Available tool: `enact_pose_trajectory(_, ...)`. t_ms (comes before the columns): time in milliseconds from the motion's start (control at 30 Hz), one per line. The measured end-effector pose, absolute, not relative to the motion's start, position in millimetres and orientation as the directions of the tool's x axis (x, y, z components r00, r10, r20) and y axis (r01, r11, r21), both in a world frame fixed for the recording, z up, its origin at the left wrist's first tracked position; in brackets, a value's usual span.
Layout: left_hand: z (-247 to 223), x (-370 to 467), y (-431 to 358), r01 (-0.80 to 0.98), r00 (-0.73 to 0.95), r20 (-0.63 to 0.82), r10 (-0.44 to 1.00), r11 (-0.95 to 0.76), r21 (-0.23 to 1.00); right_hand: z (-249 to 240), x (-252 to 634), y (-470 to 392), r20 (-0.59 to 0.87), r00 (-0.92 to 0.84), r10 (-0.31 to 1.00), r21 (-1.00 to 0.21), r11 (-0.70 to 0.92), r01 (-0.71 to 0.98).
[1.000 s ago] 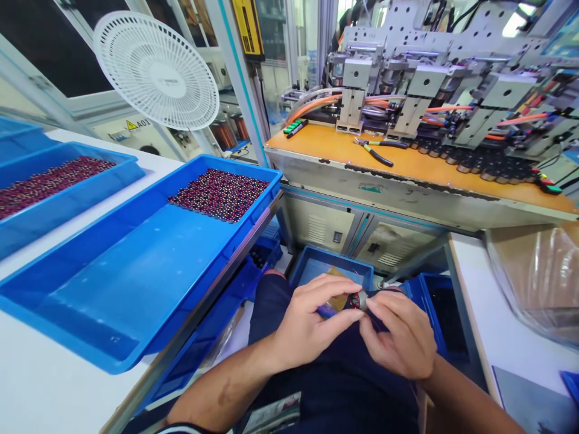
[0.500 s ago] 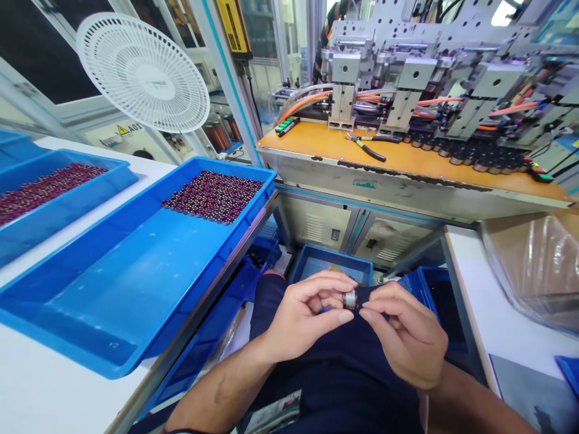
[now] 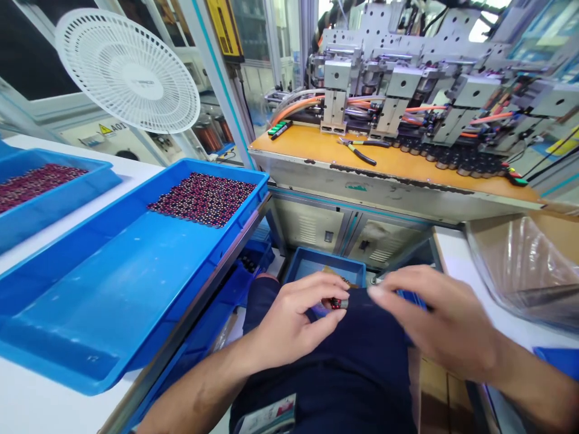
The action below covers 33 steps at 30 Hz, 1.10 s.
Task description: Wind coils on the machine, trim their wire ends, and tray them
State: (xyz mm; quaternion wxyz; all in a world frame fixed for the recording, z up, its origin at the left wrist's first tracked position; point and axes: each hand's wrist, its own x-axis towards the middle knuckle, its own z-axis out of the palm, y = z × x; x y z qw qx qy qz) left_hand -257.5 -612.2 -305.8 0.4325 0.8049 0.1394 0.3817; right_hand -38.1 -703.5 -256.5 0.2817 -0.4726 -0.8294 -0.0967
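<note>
Between the thumb and fingers of my left hand [image 3: 303, 316] sits a small cylindrical motor stator [image 3: 338, 303], with red wire windings and a grey metal side. It is held above my lap, partly covered by the fingers. My right hand [image 3: 438, 313] is off to the right, apart from the stator. Motion smears its fingertips, so I cannot see whether they pinch anything.
A long blue tray [image 3: 104, 283] on the left has packed rows of small red-and-black parts [image 3: 203, 199] at its far end. Pliers [image 3: 359, 150] and several dark cylinders lie on the orange bench [image 3: 298, 141] beneath machine heads. A plastic-lined box [image 3: 520, 265] stands right.
My right hand has moved away from the stator to the right. The stator has turned in my left hand and shows more of its red windings. The view has shifted slightly.
</note>
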Motion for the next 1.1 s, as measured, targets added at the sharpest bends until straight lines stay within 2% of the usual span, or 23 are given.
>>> enact_pose_trajectory(100,-302.0,-257.8,-612.6,-0.108,0.686,0.504,0.525,-0.611,0.784,-251.4,-47.7,-691.3,0.421,-0.621,0.662,0.071,0.658,0.750)
enact_pose_trajectory(167,-301.5,-260.1,-613.2,-0.113,0.687,0.490,0.536,-0.588,0.801,-252.5,-52.2,-683.5,0.373,-0.657,0.656,0.071,0.685,0.725)
enact_pose_trajectory(200,-301.9,-261.9,-613.4,-0.120,0.684,0.484,0.546,-0.570,0.813,-253.7,-53.9,-680.5,0.365,-0.644,0.673,0.024,0.684,0.729)
enact_pose_trajectory(233,-302.5,-263.8,-613.5,-0.131,0.678,0.480,0.556,-0.552,0.824,-254.9,-55.4,-678.2,0.353,-0.619,0.702,-0.060,0.677,0.733)
enact_pose_trajectory(300,-304.1,-267.6,-612.9,-0.156,0.659,0.481,0.579,-0.520,0.840,-257.4,-59.1,-676.0,0.307,-0.517,0.799,-0.333,0.599,0.728)
enact_pose_trajectory(367,-305.7,-270.4,-611.5,-0.176,0.644,0.488,0.589,-0.507,0.844,-259.1,-64.0,-676.0,0.156,-0.393,0.906,-0.653,0.393,0.648)
enact_pose_trajectory(400,-306.3,-271.5,-610.6,-0.183,0.638,0.496,0.589,-0.510,0.841,-259.6,-66.4,-676.0,0.049,-0.347,0.937,-0.774,0.254,0.580)
enact_pose_trajectory(467,-307.5,-272.9,-608.6,-0.197,0.628,0.513,0.585,-0.518,0.832,-258.7,-69.1,-673.5,-0.152,-0.321,0.935,-0.895,0.008,0.446)
enact_pose_trajectory(533,-308.8,-274.1,-606.0,-0.210,0.608,0.529,0.592,-0.523,0.826,-254.2,-65.4,-663.5,-0.231,-0.359,0.904,-0.910,-0.071,0.408)
enact_pose_trajectory(567,-309.4,-274.8,-604.6,-0.211,0.592,0.534,0.604,-0.523,0.826,-250.3,-60.1,-654.1,-0.199,-0.354,0.914,-0.891,-0.018,0.454)
enact_pose_trajectory(600,-310.0,-275.6,-603.0,-0.209,0.574,0.538,0.617,-0.525,0.825,-245.4,-52.4,-641.3,-0.108,-0.321,0.941,-0.837,0.088,0.540)
enact_pose_trajectory(633,-310.6,-276.6,-601.3,-0.202,0.555,0.541,0.632,-0.528,0.825,-239.7,-42.3,-625.0,0.035,-0.268,0.963,-0.731,0.208,0.650)
enact_pose_trajectory(700,-311.8,-279.2,-597.4,-0.188,0.522,0.539,0.661,-0.527,0.829,-227.3,-16.8,-583.1,0.426,-0.165,0.890,-0.373,0.339,0.864)
enact_pose_trajectory(733,-312.4,-281.0,-595.4,-0.183,0.508,0.533,0.676,-0.520,0.834,-221.6,-2.8,-559.2,0.530,-0.145,0.835,-0.231,0.307,0.923)
enact_pose_trajectory(767,-313.0,-282.9,-593.3,-0.180,0.496,0.526,0.691,-0.511,0.841,-216.8,11.0,-534.7,0.564,-0.125,0.816,-0.142,0.245,0.959)
enact_pose_trajectory(833,-314.0,-287.6,-589.2,-0.177,0.467,0.515,0.719,-0.495,0.851,-211.1,34.5,-488.5,0.515,-0.067,0.854,-0.026,0.094,0.995)
enact_pose_trajectory(900,-314.5,-292.9,-585.6,-0.172,0.434,0.517,0.738,-0.495,0.851,-211.0,49.5,-451.9,0.473,-0.025,0.881,0.004,0.026,1.000)
enact_pose_trajectory(1100,-313.1,-308.2,-579.1,-0.157,0.352,0.520,0.778,-0.499,0.852,-225.1,56.3,-411.7,0.317,-0.028,0.948,0.076,0.004,0.997)
